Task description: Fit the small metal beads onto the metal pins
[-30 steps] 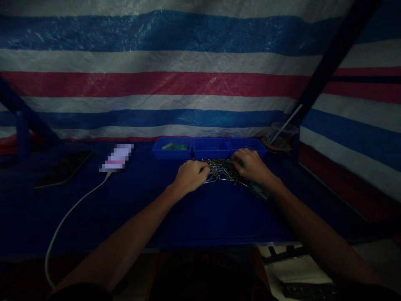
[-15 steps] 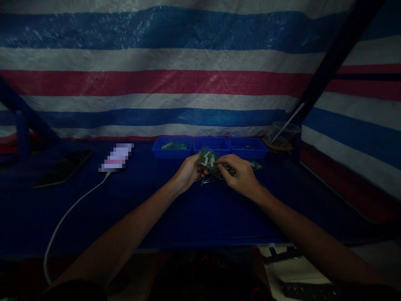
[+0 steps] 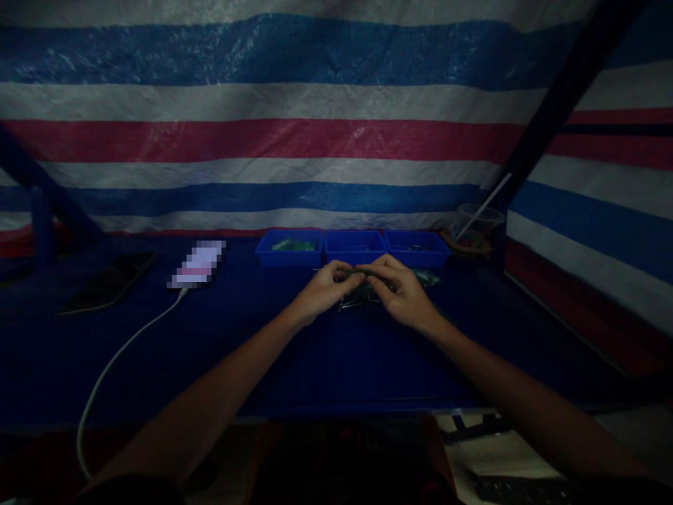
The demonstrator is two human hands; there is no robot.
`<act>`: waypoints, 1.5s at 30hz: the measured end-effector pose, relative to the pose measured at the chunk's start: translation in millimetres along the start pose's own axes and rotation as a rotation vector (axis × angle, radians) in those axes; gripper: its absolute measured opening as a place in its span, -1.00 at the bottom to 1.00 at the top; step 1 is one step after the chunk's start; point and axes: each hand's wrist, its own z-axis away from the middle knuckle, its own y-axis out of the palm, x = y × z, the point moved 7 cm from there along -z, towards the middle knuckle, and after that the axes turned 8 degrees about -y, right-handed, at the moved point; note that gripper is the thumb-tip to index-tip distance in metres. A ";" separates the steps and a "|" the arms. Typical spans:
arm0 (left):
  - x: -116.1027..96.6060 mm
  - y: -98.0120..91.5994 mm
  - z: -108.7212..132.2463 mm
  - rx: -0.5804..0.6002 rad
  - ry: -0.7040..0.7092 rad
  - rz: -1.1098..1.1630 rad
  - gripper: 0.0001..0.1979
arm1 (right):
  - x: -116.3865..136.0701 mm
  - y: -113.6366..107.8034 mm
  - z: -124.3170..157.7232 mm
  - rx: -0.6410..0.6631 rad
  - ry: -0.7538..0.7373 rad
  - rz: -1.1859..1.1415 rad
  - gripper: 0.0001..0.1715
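Over the metal pile (image 3: 362, 300) on the bench (image 3: 336, 365), the left hand (image 3: 322, 291) and right hand (image 3: 404, 293) pinch a small bag (image 3: 360, 271) between them. Working its edge seems the step; whether opening or sealing, I cannot tell. Next calls for an even, firm pinch.

On the table (image 3: 336, 372), three bins (image 3: 355, 259) stand in a row behind the left hand (image 3: 327, 291) and right hand (image 3: 402, 289), with metal pins (image 3: 358, 302) below both, a packet (image 3: 427, 278) just right, a phone (image 3: 198, 264) and another handset (image 3: 108, 284) well left, and a cup (image 3: 477, 220) right of the bins.
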 end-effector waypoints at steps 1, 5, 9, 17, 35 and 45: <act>1.2 -0.6 0.5 0.010 -0.059 0.027 -0.64 | 4.5 -4.6 0.2 -0.040 -0.062 0.055 -0.67; 3.2 8.9 4.1 0.171 -0.280 0.309 -0.53 | 22.8 -14.0 3.3 -0.094 -0.311 0.342 -0.60; -11.5 3.0 4.5 0.127 -0.136 0.465 -0.81 | 33.1 -2.3 4.8 0.045 -0.429 0.463 -0.63; -49.1 -70.7 -7.2 -0.351 0.182 0.277 -0.89 | 4.5 -35.2 -6.6 0.195 -0.157 0.592 -0.69; -47.8 -21.8 19.5 -0.452 0.742 -1.042 -0.96 | -74.2 -87.4 12.1 0.362 0.594 1.063 -0.73; -20.8 20.7 20.6 0.092 0.253 -0.156 -0.91 | 41.9 -33.5 7.0 -0.239 -0.367 0.574 -0.83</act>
